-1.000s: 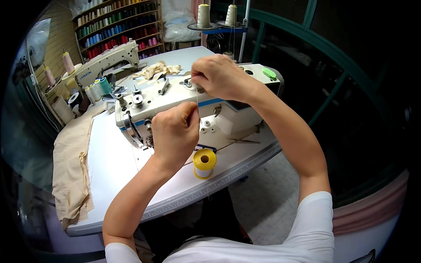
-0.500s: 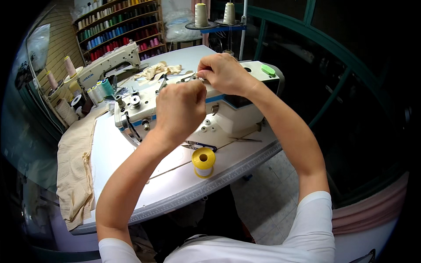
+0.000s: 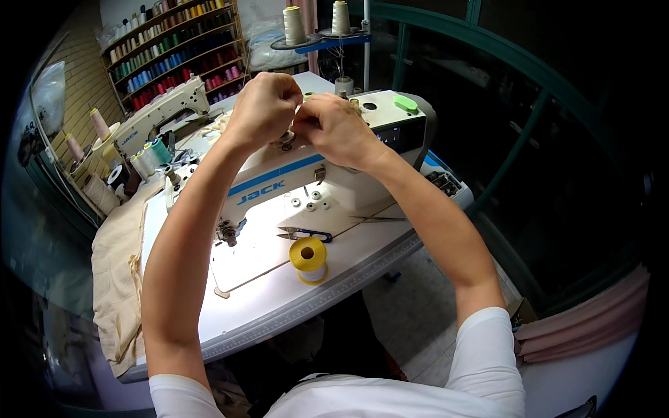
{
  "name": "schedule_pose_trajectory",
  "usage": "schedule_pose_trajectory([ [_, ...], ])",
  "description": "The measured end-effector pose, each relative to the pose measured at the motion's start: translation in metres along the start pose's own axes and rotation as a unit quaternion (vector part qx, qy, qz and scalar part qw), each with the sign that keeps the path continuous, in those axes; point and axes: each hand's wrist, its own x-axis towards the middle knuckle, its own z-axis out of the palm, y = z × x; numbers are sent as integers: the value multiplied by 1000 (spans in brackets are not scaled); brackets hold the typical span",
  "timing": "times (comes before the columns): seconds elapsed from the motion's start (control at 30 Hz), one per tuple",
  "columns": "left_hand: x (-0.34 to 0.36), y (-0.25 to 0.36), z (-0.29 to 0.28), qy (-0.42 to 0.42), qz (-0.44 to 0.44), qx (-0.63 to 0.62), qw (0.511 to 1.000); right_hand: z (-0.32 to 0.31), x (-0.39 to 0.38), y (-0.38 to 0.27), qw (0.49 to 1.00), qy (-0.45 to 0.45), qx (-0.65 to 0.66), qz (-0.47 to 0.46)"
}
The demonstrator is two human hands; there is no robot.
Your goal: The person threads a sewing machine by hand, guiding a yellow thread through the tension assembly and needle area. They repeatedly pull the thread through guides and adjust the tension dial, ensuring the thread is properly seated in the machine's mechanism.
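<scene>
My left hand (image 3: 263, 110) is raised above the top of a white sewing machine (image 3: 355, 182), its fingers curled into a pinch. Close beside it, almost touching, my right hand (image 3: 339, 134) is also pinched, thumb against forefinger. Whatever lies between the fingertips is too small or too hidden to make out. Under the hands, the thread guides on the machine's top are partly covered. Below the machine's arm lie several small white bobbins (image 3: 311, 206) and blue-handled thread snips (image 3: 306, 234). A yellow-rimmed spool (image 3: 308, 254) of white thread stands near the table's front edge.
Thin metal tweezers (image 3: 376, 219) lie right of the snips. Beige cloth (image 3: 120, 272) drapes over the table's left side. Two thread cones (image 3: 294, 26) stand on a rack behind the machine. A second sewing machine (image 3: 164, 115) and a thread shelf (image 3: 171, 52) are at the back left.
My left hand has risen and moved back, over the machine's top beside my right hand. The right hand has shifted a little left and down. The view has also shifted slightly.
</scene>
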Motion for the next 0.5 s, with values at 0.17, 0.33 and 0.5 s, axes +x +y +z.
schedule_pose_trajectory([
  [0.17,-12,-7,-4,72,16,255,964,-1,2,-8,1000,-11,-5,3],
  [0.33,-78,18,-15,70,51,350,933,3,5,7,994,20,-45,-96],
  [0.5,-112,33,-21,41,32,296,954,-4,23,12,989,-84,-17,-122],
])
